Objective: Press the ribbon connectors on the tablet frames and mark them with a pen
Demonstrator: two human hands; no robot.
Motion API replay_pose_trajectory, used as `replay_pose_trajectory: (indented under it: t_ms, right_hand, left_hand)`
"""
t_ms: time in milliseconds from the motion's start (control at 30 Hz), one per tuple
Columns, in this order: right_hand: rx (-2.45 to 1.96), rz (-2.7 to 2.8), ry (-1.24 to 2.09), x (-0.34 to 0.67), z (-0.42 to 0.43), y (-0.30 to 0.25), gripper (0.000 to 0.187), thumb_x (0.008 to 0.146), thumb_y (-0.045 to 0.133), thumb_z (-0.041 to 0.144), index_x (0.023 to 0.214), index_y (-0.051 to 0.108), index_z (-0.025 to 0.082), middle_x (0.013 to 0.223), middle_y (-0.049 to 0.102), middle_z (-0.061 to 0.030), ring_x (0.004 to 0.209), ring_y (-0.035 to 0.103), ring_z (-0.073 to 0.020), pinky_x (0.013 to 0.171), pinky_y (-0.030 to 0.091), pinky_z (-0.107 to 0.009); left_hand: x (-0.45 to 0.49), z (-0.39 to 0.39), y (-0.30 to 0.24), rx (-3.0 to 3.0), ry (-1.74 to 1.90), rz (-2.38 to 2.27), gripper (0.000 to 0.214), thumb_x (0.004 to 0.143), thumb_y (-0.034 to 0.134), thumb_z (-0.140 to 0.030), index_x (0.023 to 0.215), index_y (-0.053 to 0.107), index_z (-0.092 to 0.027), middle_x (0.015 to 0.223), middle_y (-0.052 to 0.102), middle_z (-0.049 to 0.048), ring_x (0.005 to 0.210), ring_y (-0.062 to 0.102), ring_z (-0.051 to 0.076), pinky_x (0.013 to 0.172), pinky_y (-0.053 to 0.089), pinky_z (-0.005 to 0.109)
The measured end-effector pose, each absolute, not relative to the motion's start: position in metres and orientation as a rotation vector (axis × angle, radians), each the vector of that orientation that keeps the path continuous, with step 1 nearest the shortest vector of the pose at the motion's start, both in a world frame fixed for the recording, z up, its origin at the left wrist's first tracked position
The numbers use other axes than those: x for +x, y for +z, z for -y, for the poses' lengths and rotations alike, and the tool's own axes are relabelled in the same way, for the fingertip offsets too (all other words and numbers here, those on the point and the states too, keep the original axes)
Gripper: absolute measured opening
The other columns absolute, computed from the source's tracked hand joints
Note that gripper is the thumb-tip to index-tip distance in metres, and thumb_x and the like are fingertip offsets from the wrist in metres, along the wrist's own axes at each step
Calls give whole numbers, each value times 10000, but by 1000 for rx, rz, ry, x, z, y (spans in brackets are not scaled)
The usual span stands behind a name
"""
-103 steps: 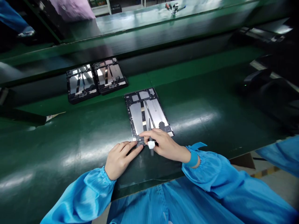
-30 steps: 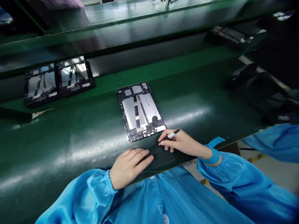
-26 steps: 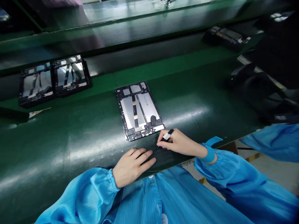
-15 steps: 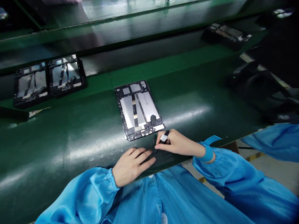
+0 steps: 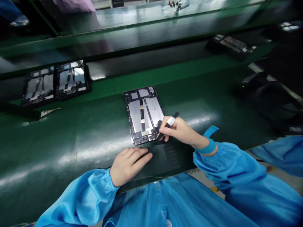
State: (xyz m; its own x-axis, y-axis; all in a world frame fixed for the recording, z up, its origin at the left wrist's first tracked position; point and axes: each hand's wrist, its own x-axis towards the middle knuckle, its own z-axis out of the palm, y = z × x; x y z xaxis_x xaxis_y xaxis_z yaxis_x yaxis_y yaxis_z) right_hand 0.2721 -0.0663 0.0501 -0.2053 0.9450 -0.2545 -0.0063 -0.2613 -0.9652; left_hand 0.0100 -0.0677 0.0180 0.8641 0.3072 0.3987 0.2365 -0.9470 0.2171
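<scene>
A dark tablet housing (image 5: 143, 115) lies face up on the green belt, with silver panels and a narrow strip down its middle. My right hand (image 5: 177, 130) is shut on a black pen-like tool (image 5: 174, 119) with a white band, and the tool's lower end is hidden behind my fingers. Those fingers sit at the housing's lower right corner. My left hand (image 5: 129, 163) rests on the belt below the housing, holding nothing, its fingertips on the edge of a thin dark ribbed sheet (image 5: 165, 157).
Two similar housings (image 5: 55, 84) stand side by side on the belt at left, and another (image 5: 230, 46) lies at far right. Dark equipment (image 5: 267, 91) fills the right side. A higher belt runs behind, with small metal parts (image 5: 176, 5) on it.
My right hand has moved up from the dark sheet to the housing's lower right corner, with the tool still in it. The view has shifted slightly, and my left hand has barely moved.
</scene>
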Motion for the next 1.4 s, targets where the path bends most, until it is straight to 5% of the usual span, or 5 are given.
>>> replay_pose_trajectory:
  t_ms: [433, 1133, 1400]
  right_hand:
    - [-1387, 1403, 1829, 235, 19, 44, 168, 843, 693, 276, 793, 608, 139, 648, 706, -31, 608, 724, -166, 487, 582, -204]
    - [-1337, 1537, 1829, 238, 7, 52, 166, 833, 694, 275, 790, 601, 145, 588, 679, -7, 608, 722, -164, 525, 586, -213]
    - [-1271, 1510, 1848, 237, 11, 40, 287, 790, 722, 403, 795, 579, 155, 608, 685, -12, 632, 730, -182, 524, 590, -223]
  left_hand:
    - [-8, 48, 3, 2851, 818, -693, 228, 891, 635, -132, 1118, 626, -154, 1074, 708, 50, 912, 590, 194, 796, 511, 320]
    - [-10, 50, 4, 2837, 782, -706, 242, 902, 615, -129, 1143, 618, -154, 1089, 702, 57, 923, 592, 191, 808, 516, 325]
    - [-10, 49, 5, 2828, 779, -703, 243, 909, 602, -137, 1150, 620, -164, 1084, 705, 61, 920, 609, 184, 815, 519, 319]
